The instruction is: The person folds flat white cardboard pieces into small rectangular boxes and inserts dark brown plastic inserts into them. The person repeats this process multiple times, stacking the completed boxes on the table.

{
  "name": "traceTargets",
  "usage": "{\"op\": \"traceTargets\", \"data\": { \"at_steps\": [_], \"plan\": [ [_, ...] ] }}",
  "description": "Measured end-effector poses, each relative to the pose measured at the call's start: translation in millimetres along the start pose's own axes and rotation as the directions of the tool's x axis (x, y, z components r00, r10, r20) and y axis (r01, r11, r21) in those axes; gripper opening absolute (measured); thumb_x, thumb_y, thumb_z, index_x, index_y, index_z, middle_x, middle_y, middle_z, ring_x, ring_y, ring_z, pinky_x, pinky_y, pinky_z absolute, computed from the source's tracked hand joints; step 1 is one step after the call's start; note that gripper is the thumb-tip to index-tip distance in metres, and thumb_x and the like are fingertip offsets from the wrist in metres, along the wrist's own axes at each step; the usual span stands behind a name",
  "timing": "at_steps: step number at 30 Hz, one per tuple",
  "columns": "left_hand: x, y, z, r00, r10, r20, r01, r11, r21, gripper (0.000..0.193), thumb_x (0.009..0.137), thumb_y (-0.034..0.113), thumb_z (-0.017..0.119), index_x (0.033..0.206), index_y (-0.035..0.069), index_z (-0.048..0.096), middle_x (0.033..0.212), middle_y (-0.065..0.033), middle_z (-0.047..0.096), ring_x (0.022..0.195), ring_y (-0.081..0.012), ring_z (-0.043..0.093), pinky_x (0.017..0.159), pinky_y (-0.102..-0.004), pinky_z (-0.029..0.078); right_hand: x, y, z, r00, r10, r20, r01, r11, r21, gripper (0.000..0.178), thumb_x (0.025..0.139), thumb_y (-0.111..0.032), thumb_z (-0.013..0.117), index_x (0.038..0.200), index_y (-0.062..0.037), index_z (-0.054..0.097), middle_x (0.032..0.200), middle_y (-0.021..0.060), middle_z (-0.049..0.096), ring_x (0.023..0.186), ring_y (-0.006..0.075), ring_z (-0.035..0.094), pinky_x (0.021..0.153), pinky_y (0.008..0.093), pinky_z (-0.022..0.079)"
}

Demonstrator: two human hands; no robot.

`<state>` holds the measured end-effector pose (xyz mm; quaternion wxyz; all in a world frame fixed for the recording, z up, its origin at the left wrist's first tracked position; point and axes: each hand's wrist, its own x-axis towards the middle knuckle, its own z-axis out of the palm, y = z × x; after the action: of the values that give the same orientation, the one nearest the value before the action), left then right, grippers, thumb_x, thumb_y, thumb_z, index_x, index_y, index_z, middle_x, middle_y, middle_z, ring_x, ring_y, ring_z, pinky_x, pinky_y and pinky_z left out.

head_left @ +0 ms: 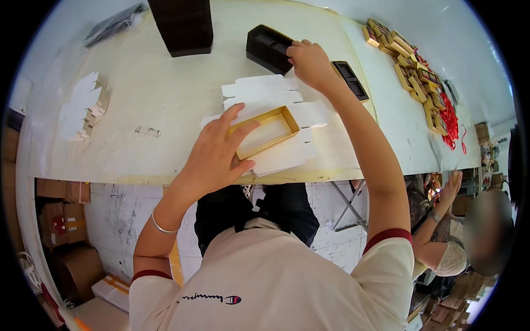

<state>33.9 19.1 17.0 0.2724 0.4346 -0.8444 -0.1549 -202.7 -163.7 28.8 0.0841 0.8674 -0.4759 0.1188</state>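
Near the table's front edge, a shallow open gold box (291,122) lies tilted in direction on a pile of flat white cardboard blanks (259,88). My left hand (212,151) holds its left end, with one finger over the wall inside and the thumb outside; the index finger sticks out. Farther off, my right hand (310,62) has its fingers closed on the right end of a stack of black plastic insert trays (264,48). Whether it grips one tray or several is hidden. Right of that hand sits another black insert tray (351,81) with gold along its edge, partly behind my forearm.
A tall dark stack (182,27) stands at the back. Folded white cardboard pieces (85,107) lie at the left. Several filled gold boxes (414,77) and red cords (450,124) lie at the right. A co-worker's hand (451,186) is beyond the table's right side.
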Motion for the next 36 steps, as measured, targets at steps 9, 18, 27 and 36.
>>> {"op": "traceTargets", "data": {
  "at_steps": [9, 18, 27, 36],
  "plan": [
    [-7, -15, 15, 0.991, -0.116, -0.063, 0.098, 0.968, -0.231, 0.07, 0.069, 0.011, 0.077, 0.131, 0.011, 0.044, 0.126, -0.0145, 0.051, 0.115, -0.0352, 0.046, 0.1, -0.0408, 0.036, 6, 12, -25, 0.985, 0.094, -0.142, -0.03, 0.916, 0.401, 0.022, 0.079, -0.018, 0.071, 0.081, 0.0016, 0.061, 0.081, 0.0125, 0.061, 0.075, 0.0281, 0.055, 0.068, 0.0376, 0.044],
    [-3, -9, -1, 0.986, -0.157, 0.048, 0.164, 0.954, -0.25, 0.076, 0.068, 0.01, 0.077, 0.135, 0.014, 0.041, 0.121, -0.0131, 0.053, 0.114, -0.0326, 0.046, 0.102, -0.0424, 0.033, -107, -40, -101, 0.839, 0.351, 0.416, -0.49, 0.154, 0.858, 0.029, 0.088, -0.033, 0.062, 0.083, -0.0044, 0.063, 0.07, -0.0009, 0.055, 0.061, 0.0062, 0.046, 0.056, 0.0204, 0.037],
    [6, -5, 10, 0.998, -0.012, 0.065, 0.021, 0.989, -0.149, 0.073, 0.069, 0.004, 0.073, 0.135, 0.013, 0.043, 0.13, -0.0112, 0.047, 0.119, -0.0323, 0.044, 0.101, -0.0418, 0.038, -103, -50, -58, 0.603, 0.185, 0.776, -0.793, 0.248, 0.557, 0.038, 0.093, -0.037, 0.056, 0.101, 0.0002, 0.056, 0.058, 0.001, 0.051, 0.042, 0.0072, 0.044, 0.042, 0.02, 0.037],
    [6, -11, 3, 0.98, 0.018, 0.196, 0.005, 0.994, -0.113, 0.074, 0.073, 0.013, 0.073, 0.139, 0.011, 0.04, 0.141, -0.0138, 0.037, 0.124, -0.0356, 0.041, 0.103, -0.0424, 0.038, -122, -49, -86, 0.94, -0.257, 0.224, 0.035, 0.725, 0.688, 0.045, 0.077, -0.021, 0.073, 0.117, -0.0044, 0.059, 0.104, 0.0123, 0.055, 0.09, 0.0274, 0.057, 0.076, 0.034, 0.048]
  ]
}}
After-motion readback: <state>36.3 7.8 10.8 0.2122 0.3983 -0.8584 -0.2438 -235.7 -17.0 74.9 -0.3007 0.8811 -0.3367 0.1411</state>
